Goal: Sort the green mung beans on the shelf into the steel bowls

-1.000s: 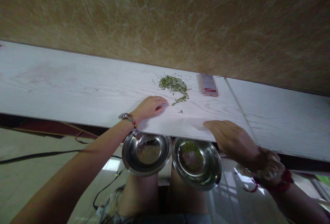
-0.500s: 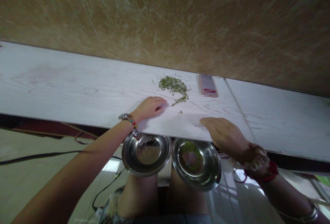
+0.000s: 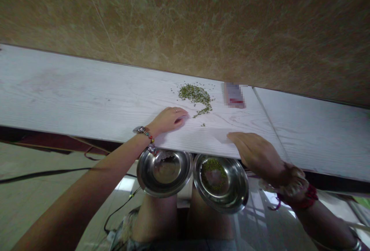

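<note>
On the white wood-grain tabletop my left hand rests with its fingers stretched loosely forward, a gap showing by the thumb. Its fingertips lie just below a scattered pile of small green beans, with some paler grains among them. My right hand is at the table's front edge, back upward, fingers drawn together; whatever they hold is hidden. Below that edge, the right steel bowl has green beans inside. Beside it, the left steel bowl has a few white grains along its far side.
A blurred-out flat phone-like object lies right of the pile, close to the brown marbled wall. A seam crosses the table at the right. My knees are under the bowls, and a dark cable runs at the left.
My right hand has shifted slightly to the right along the table edge. My left hand, the pile and both bowls look unchanged.
</note>
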{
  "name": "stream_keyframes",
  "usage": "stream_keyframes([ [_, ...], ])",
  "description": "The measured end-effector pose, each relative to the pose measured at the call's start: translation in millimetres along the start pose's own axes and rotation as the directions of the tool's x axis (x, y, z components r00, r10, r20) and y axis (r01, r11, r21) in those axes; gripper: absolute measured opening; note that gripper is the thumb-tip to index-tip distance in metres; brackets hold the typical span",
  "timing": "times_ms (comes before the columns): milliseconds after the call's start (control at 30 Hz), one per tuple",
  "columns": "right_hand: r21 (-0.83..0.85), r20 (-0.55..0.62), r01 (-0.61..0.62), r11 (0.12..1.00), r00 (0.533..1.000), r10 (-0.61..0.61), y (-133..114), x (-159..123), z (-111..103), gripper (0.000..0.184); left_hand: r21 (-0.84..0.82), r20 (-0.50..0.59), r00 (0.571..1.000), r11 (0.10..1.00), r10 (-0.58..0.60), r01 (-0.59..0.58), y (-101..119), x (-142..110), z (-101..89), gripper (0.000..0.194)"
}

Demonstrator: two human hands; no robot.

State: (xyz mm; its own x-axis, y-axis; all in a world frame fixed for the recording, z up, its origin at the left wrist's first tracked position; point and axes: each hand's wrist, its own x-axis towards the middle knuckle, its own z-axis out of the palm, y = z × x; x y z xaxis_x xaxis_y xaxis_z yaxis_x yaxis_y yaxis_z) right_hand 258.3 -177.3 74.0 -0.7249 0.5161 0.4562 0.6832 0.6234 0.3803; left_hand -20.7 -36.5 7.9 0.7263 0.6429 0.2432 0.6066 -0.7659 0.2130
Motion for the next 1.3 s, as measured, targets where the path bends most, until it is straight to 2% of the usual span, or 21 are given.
stream_keyframes([
  [200, -0.044, 0.031, -0.012, 0.999, 0.999, 0.014, 0, 6, 12, 0.027, -0.002, -0.012, 1.0, 1.0, 0.012, -0.012, -2, -1, 2.0, 0.028],
  [300, -0.069, 0.005, -0.015, 0.998, 1.0, 0.016, 6, 10, 17, 0.028, 0.0, -0.013, 1.0, 1.0, 0.014, -0.014, -1, -1, 1.3, 0.027],
  [467, -0.102, -0.029, -0.01, 0.995, 1.0, 0.007, 11, 12, 16, 0.03, -0.001, -0.019, 1.0, 1.0, 0.016, -0.016, -1, -1, 0.7, 0.027],
  [667, -0.05, -0.023, -0.028, 0.998, 0.999, 0.027, 10, 11, 14, 0.029, 0.01, -0.038, 0.999, 1.0, 0.027, -0.027, -3, -1, 2.6, 0.026],
  [867, -0.076, -0.009, 0.003, 0.997, 1.0, -0.003, 12, 27, 20, 0.031, 0.018, -0.023, 1.0, 1.0, 0.019, -0.018, -1, -1, 0.5, 0.028],
  [1033, -0.05, 0.012, 0.063, 0.997, 0.998, -0.063, 12, 29, 14, 0.036, 0.018, 0.004, 1.0, 1.0, -0.003, 0.003, 0, 0, -0.5, 0.029],
  [1300, -0.013, -0.004, 0.089, 0.996, 0.996, -0.089, 11, 11, -4, 0.028, 0.02, -0.007, 1.0, 1.0, 0.002, -0.002, -3, -1, 2.5, 0.029],
])
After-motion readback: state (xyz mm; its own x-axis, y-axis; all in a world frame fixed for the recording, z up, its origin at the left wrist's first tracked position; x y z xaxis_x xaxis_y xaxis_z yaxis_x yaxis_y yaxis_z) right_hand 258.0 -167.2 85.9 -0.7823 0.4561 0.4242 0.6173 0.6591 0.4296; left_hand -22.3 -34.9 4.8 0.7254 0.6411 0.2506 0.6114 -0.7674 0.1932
